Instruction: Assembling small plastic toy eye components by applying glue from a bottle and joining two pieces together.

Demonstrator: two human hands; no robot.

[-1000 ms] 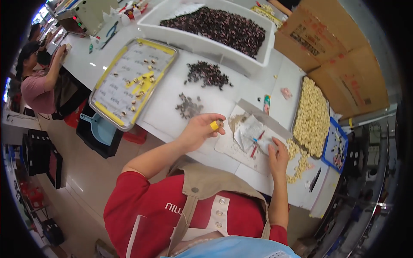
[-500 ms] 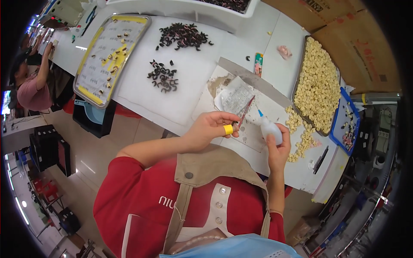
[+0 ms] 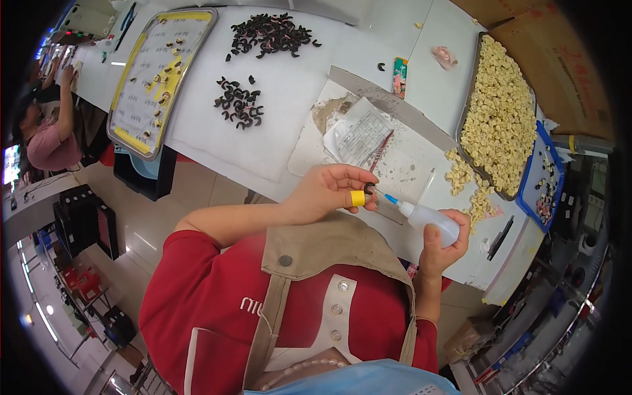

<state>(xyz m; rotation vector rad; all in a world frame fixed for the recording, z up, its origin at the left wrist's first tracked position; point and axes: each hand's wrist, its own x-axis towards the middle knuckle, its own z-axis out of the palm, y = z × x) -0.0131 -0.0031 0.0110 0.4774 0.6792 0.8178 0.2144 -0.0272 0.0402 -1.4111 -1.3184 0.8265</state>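
left hand (image 3: 322, 192): fingers (image 3: 349, 172) pinched, forearm (image 3: 237, 220) crosswise | right hand (image 3: 442, 253): fingers curled, forearm raised

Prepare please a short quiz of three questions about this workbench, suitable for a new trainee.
1. Which hand holds the squeeze bottle?
2. True or false: two heaps of dark curved pieces lie on the white mat.
3. What is between the fingertips of the left hand?
A) a pen
B) a small dark piece
C) a folded paper

Key: 1. The right hand; 2. True; 3. B
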